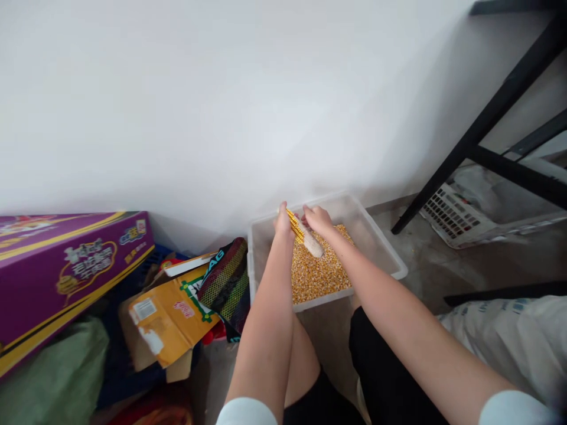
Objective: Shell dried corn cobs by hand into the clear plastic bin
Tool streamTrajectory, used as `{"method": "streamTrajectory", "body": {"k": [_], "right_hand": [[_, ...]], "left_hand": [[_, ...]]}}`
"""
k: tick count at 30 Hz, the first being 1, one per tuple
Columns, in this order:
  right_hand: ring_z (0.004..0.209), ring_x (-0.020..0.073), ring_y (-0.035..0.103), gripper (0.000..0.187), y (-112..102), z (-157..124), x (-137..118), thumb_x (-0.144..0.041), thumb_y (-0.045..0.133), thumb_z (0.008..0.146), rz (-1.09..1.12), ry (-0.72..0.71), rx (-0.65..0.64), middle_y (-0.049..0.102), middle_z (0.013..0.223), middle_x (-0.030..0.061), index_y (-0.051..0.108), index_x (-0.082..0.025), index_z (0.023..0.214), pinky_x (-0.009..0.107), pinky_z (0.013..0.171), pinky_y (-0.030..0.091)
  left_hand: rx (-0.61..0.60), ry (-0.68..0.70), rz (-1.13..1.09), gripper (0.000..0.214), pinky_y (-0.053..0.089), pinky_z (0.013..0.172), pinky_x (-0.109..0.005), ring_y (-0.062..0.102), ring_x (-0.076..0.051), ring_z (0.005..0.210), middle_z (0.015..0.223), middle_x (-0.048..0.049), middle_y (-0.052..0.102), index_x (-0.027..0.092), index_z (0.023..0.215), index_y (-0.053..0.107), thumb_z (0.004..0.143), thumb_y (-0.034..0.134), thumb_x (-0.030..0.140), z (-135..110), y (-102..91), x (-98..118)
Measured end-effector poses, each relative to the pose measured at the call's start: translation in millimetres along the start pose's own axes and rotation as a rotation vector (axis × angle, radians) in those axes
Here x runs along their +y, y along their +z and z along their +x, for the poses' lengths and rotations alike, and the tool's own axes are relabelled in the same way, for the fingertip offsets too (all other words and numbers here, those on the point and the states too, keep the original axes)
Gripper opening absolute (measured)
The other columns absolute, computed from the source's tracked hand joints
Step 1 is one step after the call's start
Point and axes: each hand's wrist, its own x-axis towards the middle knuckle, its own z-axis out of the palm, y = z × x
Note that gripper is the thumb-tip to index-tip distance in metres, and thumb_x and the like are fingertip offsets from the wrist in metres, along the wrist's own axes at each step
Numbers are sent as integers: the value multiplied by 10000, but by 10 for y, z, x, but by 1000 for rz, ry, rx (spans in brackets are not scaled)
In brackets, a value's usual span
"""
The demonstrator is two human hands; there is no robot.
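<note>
A corn cob [312,243] slants over the bin, its lower end stripped pale and its upper left side still lined with yellow kernels. My left hand [283,223] is wrapped round the upper end of the cob. Curled fingers of my right hand [318,219] meet the right side of the cob near its top; their tips are partly hidden. Beneath both hands, loose corn kernels [316,277] cover much of the floor of a translucent plastic bin [376,251].
Left of the bin are a dark mesh bag [228,277], a flattened yellow carton [172,321] and a large purple box [75,277]. A white wall [266,106] rises behind. To the right stand a black frame leg [469,136], a white basket [456,215] and a white sack [505,336].
</note>
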Motion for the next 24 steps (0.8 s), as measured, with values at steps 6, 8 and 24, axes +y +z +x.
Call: {"method": "streamTrajectory", "body": {"k": [6, 8, 24], "right_hand": [[898, 262, 628, 695, 25, -213, -246, -564, 159, 926, -228, -90, 111, 681, 868, 169, 702, -136, 864, 321, 799, 415], [913, 275, 624, 703, 32, -259, -282, -539, 149, 937, -273, -103, 138, 674, 872, 192, 703, -111, 881, 329, 818, 406], [933, 219, 618, 626, 26, -219, -179, -413, 163, 974, -271, -281, 62, 691, 847, 166, 687, -113, 811, 244, 794, 384]], "left_hand": [[154, 103, 44, 333, 497, 639, -271, 626, -192, 793, 788, -51, 601, 173, 776, 530, 723, 577, 498, -2, 106, -16], [171, 143, 93, 343, 490, 660, -271, 617, -205, 851, 829, -60, 611, 176, 754, 550, 718, 568, 516, -3, 122, -28], [286, 259, 301, 340, 433, 642, -283, 560, -202, 799, 741, -46, 550, 185, 689, 570, 652, 612, 521, -35, 34, -33]]}}
